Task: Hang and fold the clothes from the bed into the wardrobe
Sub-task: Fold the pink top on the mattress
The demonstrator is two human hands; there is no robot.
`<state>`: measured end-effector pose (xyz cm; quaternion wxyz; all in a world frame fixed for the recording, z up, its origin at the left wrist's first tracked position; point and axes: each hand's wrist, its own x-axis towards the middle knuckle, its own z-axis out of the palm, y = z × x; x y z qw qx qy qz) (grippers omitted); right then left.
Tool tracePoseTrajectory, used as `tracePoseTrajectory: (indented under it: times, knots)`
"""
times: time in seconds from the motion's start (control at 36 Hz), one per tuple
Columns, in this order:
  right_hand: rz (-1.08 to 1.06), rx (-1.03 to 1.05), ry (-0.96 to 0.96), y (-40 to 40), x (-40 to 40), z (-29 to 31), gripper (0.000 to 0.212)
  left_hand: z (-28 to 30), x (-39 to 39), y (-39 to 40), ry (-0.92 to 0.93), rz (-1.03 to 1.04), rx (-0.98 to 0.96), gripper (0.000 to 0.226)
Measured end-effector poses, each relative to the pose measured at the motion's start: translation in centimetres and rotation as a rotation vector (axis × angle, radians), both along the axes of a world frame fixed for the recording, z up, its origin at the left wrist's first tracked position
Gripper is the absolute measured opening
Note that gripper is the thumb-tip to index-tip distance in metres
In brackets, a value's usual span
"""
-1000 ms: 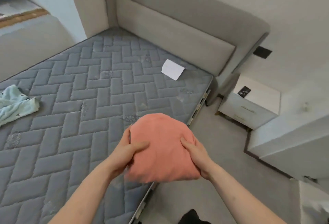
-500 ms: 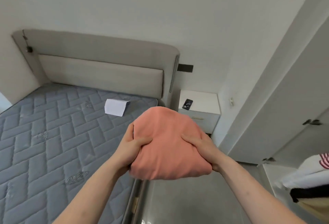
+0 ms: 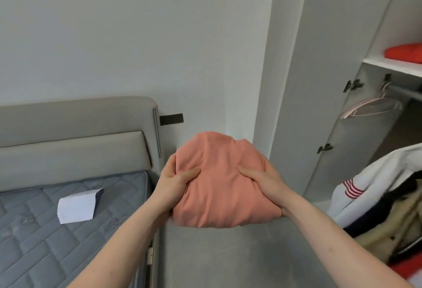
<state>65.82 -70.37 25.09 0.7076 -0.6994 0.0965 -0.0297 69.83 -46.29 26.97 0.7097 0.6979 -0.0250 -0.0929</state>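
The folded pink cloth [image 3: 222, 184] sits between both hands, up in the air over the floor, just past the edge of the bed [image 3: 75, 226]. The left hand [image 3: 174, 184] grips its left side with the thumb on top, and the right hand [image 3: 266, 181] grips its right side the same way. A moment ago the cloth was over the bed; now the view has turned and the open wardrobe [image 3: 392, 66] shows to the right of the bed. The cloth looks ready for a shelf.
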Motion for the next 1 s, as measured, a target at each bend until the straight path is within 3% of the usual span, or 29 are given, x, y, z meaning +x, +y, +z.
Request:
tracePoseTrajectory:
  times: [0.11, 0.33, 0.44, 0.53, 0.64, 0.75, 1.0]
  knots:
    - [-0.1, -0.001, -0.025, -2.5, 2.1, 0.9, 0.07, 0.5, 4.4, -2.8, -0.013, -0.11, -0.025, 0.043]
    - [-0.334, -0.028, -0.104, -5.5, 5.1, 3.6, 0.053, 3.4, 12.1, -7.8, -0.081, -0.343, -0.016, 0.05]
    - [-0.51, -0.06, -0.155, -7.4, 5.4, 5.3, 0.056, 5.5, 15.0, -11.6, -0.118, -0.496, -0.033, 0.059]
    - [-0.633, -0.091, -0.181, -9.2, 4.9, 6.5, 0.056, 7.4, 16.1, -15.0, -0.165, -0.613, -0.033, 0.062]
    - [-0.764, -0.127, -0.197, -12.1, 3.6, 8.3, 0.052, 9.4, 16.9, -19.7, -0.207, -0.722, -0.031, 0.048]
    - [-0.871, -0.165, -0.214, -15.5, 2.6, 10.3, 0.053, 11.4, 17.2, -24.5, -0.207, -0.795, -0.041, 0.046]
    - [-0.987, -0.2, -0.268, -23.7, 0.8, 14.6, 0.056, 15.2, 17.9, -35.5, -0.171, -0.965, -0.058, 0.047]
